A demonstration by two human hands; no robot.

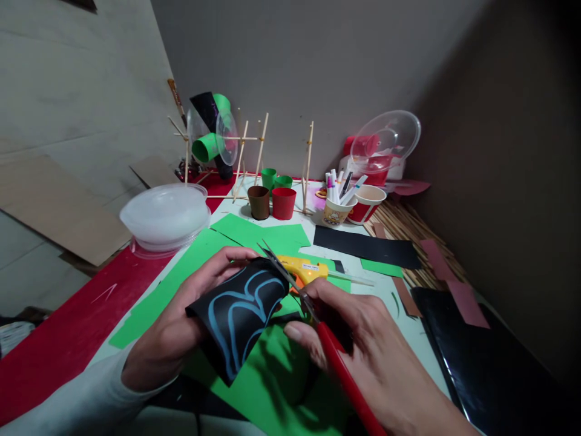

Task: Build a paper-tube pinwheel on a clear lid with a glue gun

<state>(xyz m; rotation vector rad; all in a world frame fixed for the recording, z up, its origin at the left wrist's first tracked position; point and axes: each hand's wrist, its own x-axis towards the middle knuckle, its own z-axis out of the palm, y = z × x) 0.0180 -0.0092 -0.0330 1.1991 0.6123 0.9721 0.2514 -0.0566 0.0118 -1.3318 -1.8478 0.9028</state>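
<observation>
My left hand (181,321) holds a curved piece of black paper (240,315) with a light blue outline drawn on it, above green sheets (254,233). My right hand (363,345) grips red-handled scissors (318,321); their open blades sit at the top right edge of the black paper. A yellow glue gun (306,269) lies on the table just behind the blades.
Behind stand brown, red and green cups (272,200), a wooden stick frame (254,151), a cup of markers (338,203), clear plastic bowls (166,218) and a black paper strip (367,245). A red sheet (68,327) lies left, a black sheet (481,357) right.
</observation>
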